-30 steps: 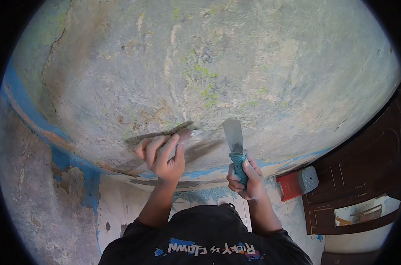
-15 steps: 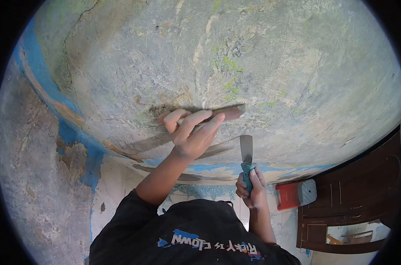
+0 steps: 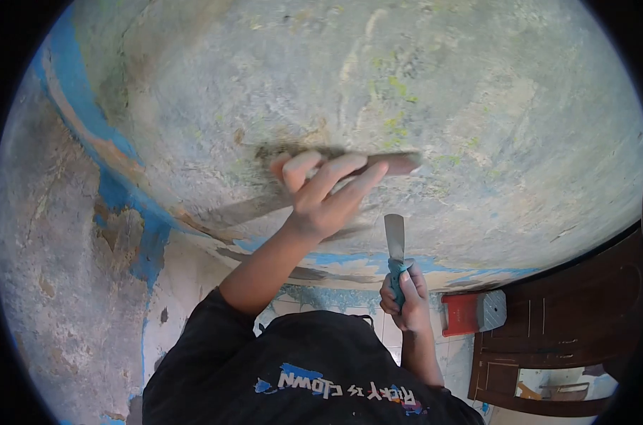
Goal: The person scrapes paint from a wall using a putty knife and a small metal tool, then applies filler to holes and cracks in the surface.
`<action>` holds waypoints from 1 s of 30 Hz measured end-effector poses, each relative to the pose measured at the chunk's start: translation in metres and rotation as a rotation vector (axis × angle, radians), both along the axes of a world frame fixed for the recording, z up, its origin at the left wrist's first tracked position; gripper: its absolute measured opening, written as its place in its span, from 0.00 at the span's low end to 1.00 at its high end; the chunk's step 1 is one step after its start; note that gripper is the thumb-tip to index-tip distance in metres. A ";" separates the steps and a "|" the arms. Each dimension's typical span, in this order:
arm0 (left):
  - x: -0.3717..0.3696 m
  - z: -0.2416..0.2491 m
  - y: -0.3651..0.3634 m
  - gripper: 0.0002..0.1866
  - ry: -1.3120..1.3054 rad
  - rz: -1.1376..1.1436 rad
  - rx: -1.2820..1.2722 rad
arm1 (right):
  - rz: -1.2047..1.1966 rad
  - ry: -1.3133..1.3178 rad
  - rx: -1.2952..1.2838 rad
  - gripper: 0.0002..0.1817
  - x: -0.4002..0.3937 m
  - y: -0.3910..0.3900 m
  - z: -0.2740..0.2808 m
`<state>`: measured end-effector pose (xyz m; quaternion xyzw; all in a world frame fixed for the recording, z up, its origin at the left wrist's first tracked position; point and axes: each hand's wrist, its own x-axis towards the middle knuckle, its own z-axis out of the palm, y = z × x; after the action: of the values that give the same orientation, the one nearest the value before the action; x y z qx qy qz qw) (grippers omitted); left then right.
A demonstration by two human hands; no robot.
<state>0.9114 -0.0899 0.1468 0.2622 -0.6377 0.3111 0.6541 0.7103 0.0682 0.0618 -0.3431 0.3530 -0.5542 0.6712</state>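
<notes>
My left hand (image 3: 330,188) is pressed towards the rough wall (image 3: 229,85), fingers spread over a flat reddish-brown piece (image 3: 399,164) that looks like folded sandpaper. Its right end sticks out past my fingertips, while my hand covers most of the rest. Lower and to the right, my right hand (image 3: 408,297) is closed around the teal handle of a putty knife (image 3: 395,237). The metal blade points up, apart from my left hand. Patches of green and pale paint mark the grey wall around the brown piece.
Blue paint (image 3: 148,244) runs along the wall corner at left. A red and grey plastic stool (image 3: 463,314) stands on the tiled floor at right, beside a dark wooden cabinet (image 3: 548,315) with a mirror-like panel (image 3: 569,383).
My left hand and the brown piece have moved right and slightly up across the wall, blurred by motion. My right hand holds the putty knife in nearly the same place.
</notes>
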 end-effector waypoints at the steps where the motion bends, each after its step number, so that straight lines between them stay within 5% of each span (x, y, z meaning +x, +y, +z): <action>1: 0.000 0.013 -0.005 0.18 0.014 0.004 -0.037 | 0.006 -0.010 -0.004 0.10 0.003 -0.003 0.001; 4: 0.003 0.022 -0.009 0.18 0.010 0.014 -0.053 | 0.005 -0.016 -0.043 0.10 0.003 -0.004 0.002; 10: 0.006 -0.035 0.011 0.11 -0.124 0.012 0.081 | -0.051 -0.039 -0.014 0.10 0.002 -0.004 0.007; 18: 0.012 0.010 -0.005 0.18 -0.041 0.033 -0.031 | -0.036 0.009 -0.039 0.11 0.009 -0.005 0.013; 23: 0.026 -0.052 0.011 0.16 -0.054 0.016 0.165 | -0.010 0.069 -0.133 0.11 0.006 -0.013 0.027; 30: 0.053 -0.075 0.031 0.17 0.186 0.138 0.318 | 0.090 -0.020 -0.178 0.09 0.020 -0.036 0.035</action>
<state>0.9645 -0.0584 0.0715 0.4329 -0.5961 0.2249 0.6377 0.7308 0.0323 0.0968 -0.4112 0.2797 -0.5560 0.6660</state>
